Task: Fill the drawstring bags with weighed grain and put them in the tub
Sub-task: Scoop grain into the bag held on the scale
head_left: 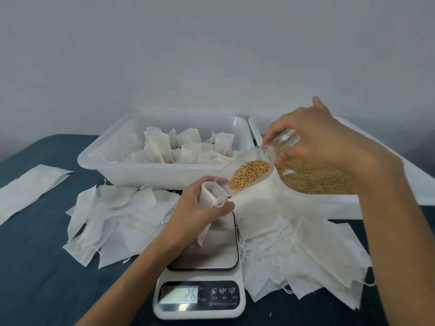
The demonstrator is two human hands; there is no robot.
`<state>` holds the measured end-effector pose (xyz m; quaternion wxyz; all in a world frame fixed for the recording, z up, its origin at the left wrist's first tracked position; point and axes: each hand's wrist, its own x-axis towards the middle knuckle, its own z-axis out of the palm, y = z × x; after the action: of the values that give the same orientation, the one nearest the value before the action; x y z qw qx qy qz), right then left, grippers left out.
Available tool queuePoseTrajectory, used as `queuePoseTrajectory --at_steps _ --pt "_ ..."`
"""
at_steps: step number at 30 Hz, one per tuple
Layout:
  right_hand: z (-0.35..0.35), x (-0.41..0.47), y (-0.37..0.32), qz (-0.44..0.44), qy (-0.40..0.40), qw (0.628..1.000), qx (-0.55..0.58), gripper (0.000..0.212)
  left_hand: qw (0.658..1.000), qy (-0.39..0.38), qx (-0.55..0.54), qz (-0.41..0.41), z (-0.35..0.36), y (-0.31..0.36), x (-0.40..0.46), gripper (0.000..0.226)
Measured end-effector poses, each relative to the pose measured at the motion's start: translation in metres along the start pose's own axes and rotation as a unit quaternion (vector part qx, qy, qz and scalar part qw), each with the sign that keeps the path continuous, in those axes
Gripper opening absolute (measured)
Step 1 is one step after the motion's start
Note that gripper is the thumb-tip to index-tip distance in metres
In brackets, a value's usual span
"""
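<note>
A: Bags (113, 222) lie loose at nine and three o'clock of the scale (202, 262); tub (131, 170) at twelve.

B: Left hand (195, 205) pinches a white bag (208, 196) open over the scale; right hand (313, 137) grips a scoop (249, 170) of golden grain (249, 174).

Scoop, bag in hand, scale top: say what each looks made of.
Scoop: clear plastic, it seems; the grain and the tub behind show through its walls.
Bag: thin white non-woven or filter-paper-like fabric, matte, creased softly; which one is unclear.
Scale top: probably brushed steel, with a dull grey sheen and soft reflections, on a white plastic body.
</note>
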<state>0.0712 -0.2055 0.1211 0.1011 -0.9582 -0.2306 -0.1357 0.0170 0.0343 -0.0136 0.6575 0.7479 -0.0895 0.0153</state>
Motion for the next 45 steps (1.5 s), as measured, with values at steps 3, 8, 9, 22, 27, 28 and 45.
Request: queuePoseTrajectory --at_steps 3,8,9,22,27,28,45 --pt "0.001 0.000 -0.005 -0.007 0.000 1.000 -0.003 0.038 1.000 -0.002 0.010 -0.001 0.001 0.000 0.001 0.041" --pt "0.002 0.000 -0.010 -0.008 0.010 1.000 -0.021 0.038 1.000 -0.022 0.015 0.001 0.002 0.001 -0.001 0.043" --pt "0.002 0.000 -0.011 -0.009 0.013 1.000 -0.026 0.037 1.000 -0.023 0.016 0.000 0.002 0.001 -0.002 0.044" --pt "0.002 0.000 -0.020 -0.012 0.047 0.998 -0.048 0.034 1.000 -0.010 -0.001 -0.015 0.000 0.001 0.000 0.042" --pt "0.000 -0.002 -0.022 -0.019 0.057 0.996 -0.059 0.034 1.000 -0.005 0.001 -0.014 -0.001 0.001 -0.001 0.036" --pt "0.000 -0.002 -0.022 -0.021 0.056 0.996 -0.059 0.034 1.000 -0.004 0.000 -0.014 0.000 0.001 -0.002 0.036" --pt "0.001 -0.003 -0.024 -0.009 0.029 0.999 -0.027 0.032 0.999 -0.024 -0.037 -0.020 -0.006 0.003 -0.004 0.038"
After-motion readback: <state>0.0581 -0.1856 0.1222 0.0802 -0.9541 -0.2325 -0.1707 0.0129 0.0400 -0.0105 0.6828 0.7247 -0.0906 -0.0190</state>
